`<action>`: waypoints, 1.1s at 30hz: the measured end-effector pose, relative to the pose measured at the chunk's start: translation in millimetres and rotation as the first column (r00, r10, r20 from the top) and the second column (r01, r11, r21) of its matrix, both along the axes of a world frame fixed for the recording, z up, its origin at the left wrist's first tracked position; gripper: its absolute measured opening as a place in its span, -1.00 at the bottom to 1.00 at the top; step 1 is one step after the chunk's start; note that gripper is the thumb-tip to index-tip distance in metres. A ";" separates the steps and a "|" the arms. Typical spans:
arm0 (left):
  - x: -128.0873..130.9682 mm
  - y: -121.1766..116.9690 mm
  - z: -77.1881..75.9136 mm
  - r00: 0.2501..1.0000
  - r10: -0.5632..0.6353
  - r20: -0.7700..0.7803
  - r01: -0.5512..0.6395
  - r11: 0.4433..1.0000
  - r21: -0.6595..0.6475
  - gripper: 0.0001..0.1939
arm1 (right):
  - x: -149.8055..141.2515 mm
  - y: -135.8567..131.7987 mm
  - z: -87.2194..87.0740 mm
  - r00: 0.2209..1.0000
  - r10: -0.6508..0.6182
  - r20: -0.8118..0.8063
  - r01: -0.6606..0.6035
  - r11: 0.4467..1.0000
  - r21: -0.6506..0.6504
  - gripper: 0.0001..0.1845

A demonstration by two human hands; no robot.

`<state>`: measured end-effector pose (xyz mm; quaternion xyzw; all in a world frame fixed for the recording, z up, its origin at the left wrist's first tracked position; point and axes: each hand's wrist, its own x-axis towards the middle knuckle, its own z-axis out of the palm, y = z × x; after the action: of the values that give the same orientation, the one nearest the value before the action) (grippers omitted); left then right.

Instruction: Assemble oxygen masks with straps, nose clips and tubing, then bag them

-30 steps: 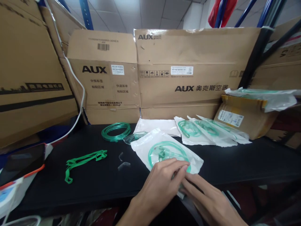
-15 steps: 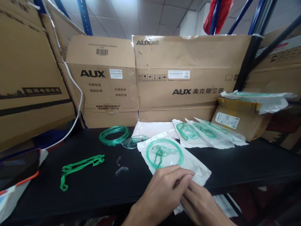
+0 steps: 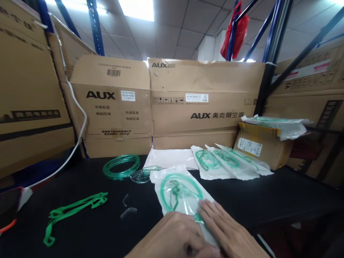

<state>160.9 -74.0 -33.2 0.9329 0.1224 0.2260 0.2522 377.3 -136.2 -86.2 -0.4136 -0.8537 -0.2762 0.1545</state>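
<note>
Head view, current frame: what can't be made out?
All head view:
- Left hand: fingertips and grip, hidden by its own knuckles.
- White-and-clear pouch with green tubing: lower end, behind left hand and right hand.
- Black-screened device with orange edge: cut off by left edge.
- White label on small brown carton: print too small.

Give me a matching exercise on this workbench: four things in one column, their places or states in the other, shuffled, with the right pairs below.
Things
1. Coiled green tubing
2. Green strap
3. Front clear-and-white pouch
4. Red plastic bag

Places or states
A. Hanging high up by the blue rack post
B. Unpackaged and wound in rings, in front of the left AUX carton
C. Pressed by the fingers of the right hand
D. Unpackaged and stretched out, left of two small clear pieces

Right pairs: 1-B, 2-D, 3-C, 4-A
</note>
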 end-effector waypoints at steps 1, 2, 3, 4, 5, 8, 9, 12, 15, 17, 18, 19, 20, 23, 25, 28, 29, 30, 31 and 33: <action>-3.8 0.2 5.1 1.000 -0.003 0.027 0.003 1.000 0.010 -0.58 | -1.8 1.2 -0.9 1.000 0.009 -0.010 -0.009 1.000 -0.030 -0.41; -8.7 0.7 11.1 0.998 0.004 0.069 -0.005 1.000 0.023 -0.58 | -2.2 1.3 -1.0 0.999 0.029 -0.041 -0.030 0.999 -0.041 -0.44; -14.5 1.5 17.6 0.991 0.022 0.132 -0.027 0.999 0.036 -0.59 | -1.1 0.7 0.0 0.995 0.050 -0.083 -0.054 0.998 -0.043 -0.47; -21.1 2.7 24.0 0.975 0.055 0.215 -0.067 0.997 0.049 -0.61 | 1.4 0.0 2.7 0.989 0.072 -0.128 -0.077 0.996 -0.039 -0.49; -28.2 4.4 29.7 0.952 0.078 0.297 -0.101 0.993 0.062 -0.65 | 5.0 -0.3 7.2 0.982 0.081 -0.168 -0.089 0.995 -0.038 -0.50; -48.8 11.0 40.7 0.871 0.133 0.473 -0.198 0.976 0.090 -0.69 | 20.3 3.7 32.7 0.971 0.056 -0.231 -0.062 0.998 -0.018 -0.47; -54.3 13.2 42.2 0.831 0.165 0.531 -0.245 0.966 0.084 -0.68 | 26.4 6.8 44.2 0.966 0.055 -0.252 -0.051 0.998 0.022 -0.47; -64.6 17.9 43.5 0.724 0.251 0.643 -0.357 0.933 0.038 -0.68 | 47.6 18.6 80.0 0.951 0.086 -0.298 -0.018 0.974 0.225 -0.53; -67.2 19.5 44.0 0.723 0.273 0.634 -0.392 0.919 0.051 -0.68 | 78.6 31.3 107.0 0.949 -0.003 -0.315 0.128 0.918 0.376 -0.61; -66.1 20.3 44.0 0.733 0.292 0.614 -0.410 0.910 0.057 -0.68 | 107.8 39.6 116.1 0.924 -0.126 -0.360 0.289 0.847 0.446 -0.59; -65.0 21.0 43.5 0.740 0.306 0.598 -0.419 0.906 0.055 -0.67 | 124.7 43.7 117.3 0.901 -0.176 -0.396 0.362 0.808 0.464 -0.59; -63.4 22.0 42.6 0.754 0.323 0.572 -0.426 0.903 0.051 -0.66 | 142.6 47.6 116.1 0.898 -0.240 -0.370 0.397 0.804 0.443 -0.55; -61.5 23.1 41.2 0.779 0.339 0.528 -0.426 0.903 0.049 -0.65 | 160.8 51.3 112.3 0.894 -0.260 -0.364 0.411 0.800 0.437 -0.52; -54.1 26.3 35.1 0.885 0.366 0.286 -0.395 0.917 0.047 -0.62 | 211.1 61.0 87.3 0.901 -0.279 -0.331 0.407 0.808 0.426 -0.48; -48.6 26.6 31.0 0.923 0.370 0.107 -0.376 0.925 0.048 -0.59 | 237.9 66.5 63.3 0.927 -0.257 -0.275 0.356 0.834 0.421 -0.60; -41.6 23.2 27.0 0.930 0.362 -0.060 -0.358 0.931 0.074 -0.60 | 266.2 72.3 30.6 0.958 -0.199 -0.206 0.269 0.872 0.408 -0.62; -39.8 21.5 26.0 0.930 0.358 -0.087 -0.352 0.933 0.076 -0.63 | 272.0 73.1 23.6 0.968 -0.181 -0.172 0.237 0.883 0.404 -0.59; -38.2 19.8 25.0 0.931 0.351 -0.103 -0.345 0.936 0.069 -0.67 | 275.2 73.2 19.4 0.976 -0.174 -0.133 0.214 0.891 0.400 -0.57; -36.8 18.2 24.0 0.934 0.340 -0.113 -0.336 0.940 0.053 -0.70 | 275.3 72.8 18.4 0.978 -0.178 -0.106 0.205 0.898 0.388 -0.57; -34.4 15.8 21.4 0.941 0.316 -0.121 -0.317 0.948 0.011 -0.77 | 263.3 70.9 25.2 0.975 -0.204 -0.093 0.224 0.902 0.370 -0.56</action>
<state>126.6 -58.3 -11.7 0.9120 0.2867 0.2061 0.2085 640.6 -65.2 -61.1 -0.4743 -0.7296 -0.4399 0.2220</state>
